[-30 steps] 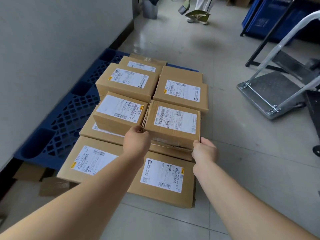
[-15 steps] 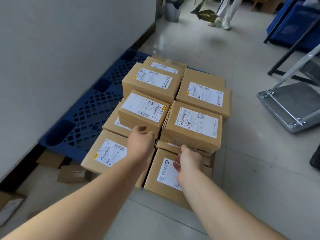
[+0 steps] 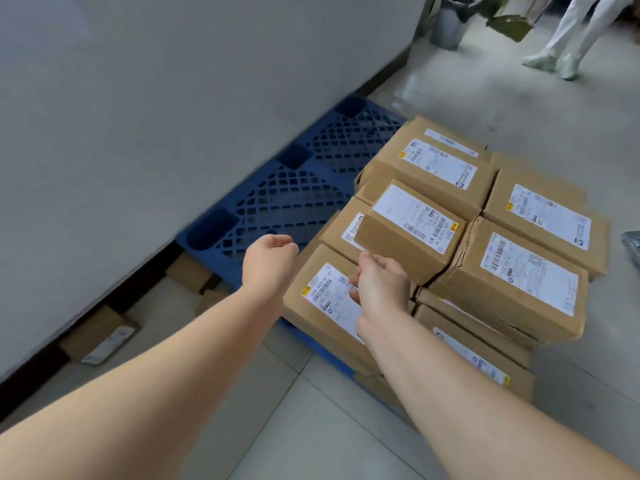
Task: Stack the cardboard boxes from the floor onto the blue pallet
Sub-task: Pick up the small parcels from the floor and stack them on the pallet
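Several brown cardboard boxes with white labels are stacked in two layers on the right part of the blue pallet (image 3: 294, 188). The front right top box (image 3: 512, 271) lies free of both hands. My left hand (image 3: 270, 258) hovers with loosely curled fingers over the pallet's near edge and holds nothing. My right hand (image 3: 381, 285) is relaxed above a lower box (image 3: 322, 299), with its fingertips at the bottom front corner of the small top box (image 3: 408, 230); I cannot tell whether they touch it.
A grey wall runs along the left. Flat cardboard boxes (image 3: 100, 334) lie on the floor at its foot. A person's white-clad legs (image 3: 568, 36) and a grey bin (image 3: 450, 19) are at the far end. A metal trolley's edge (image 3: 632, 240) shows at the right.
Both hands have let go of the front right top box and moved left. My view has swung left toward the wall.
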Tool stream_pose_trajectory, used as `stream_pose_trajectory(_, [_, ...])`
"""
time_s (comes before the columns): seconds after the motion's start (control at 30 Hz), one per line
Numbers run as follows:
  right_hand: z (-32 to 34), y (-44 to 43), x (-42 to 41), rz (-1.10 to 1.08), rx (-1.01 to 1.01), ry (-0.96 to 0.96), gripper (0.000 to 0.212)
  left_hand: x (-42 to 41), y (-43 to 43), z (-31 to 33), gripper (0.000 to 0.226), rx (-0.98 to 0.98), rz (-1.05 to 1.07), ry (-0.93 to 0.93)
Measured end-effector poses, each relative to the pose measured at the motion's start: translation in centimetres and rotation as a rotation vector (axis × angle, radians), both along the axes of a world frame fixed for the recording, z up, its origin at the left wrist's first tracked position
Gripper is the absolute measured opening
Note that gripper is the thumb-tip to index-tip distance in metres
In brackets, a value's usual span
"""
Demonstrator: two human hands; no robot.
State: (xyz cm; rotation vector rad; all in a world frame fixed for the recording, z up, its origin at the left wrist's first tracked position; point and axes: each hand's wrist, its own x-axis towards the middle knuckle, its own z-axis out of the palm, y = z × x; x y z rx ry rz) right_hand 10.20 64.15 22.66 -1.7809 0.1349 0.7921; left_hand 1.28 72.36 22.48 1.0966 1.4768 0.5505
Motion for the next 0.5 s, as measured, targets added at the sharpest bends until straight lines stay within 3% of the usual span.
stream_pose_trajectory(0.27, [-1.5, 6.3, -9.5, 0.193, 0.006, -0.013, 0.012, -11.9, 6.3, -3.4, 0.017, -0.041, 0.194, 0.001])
stream_pose_trajectory(0.5, [-5.2, 10.4, -19.6, 0.399, -0.107, -0.014, 0.019, -24.3, 9.4, -8.8, 0.017, -0.118, 0.345, 0.067])
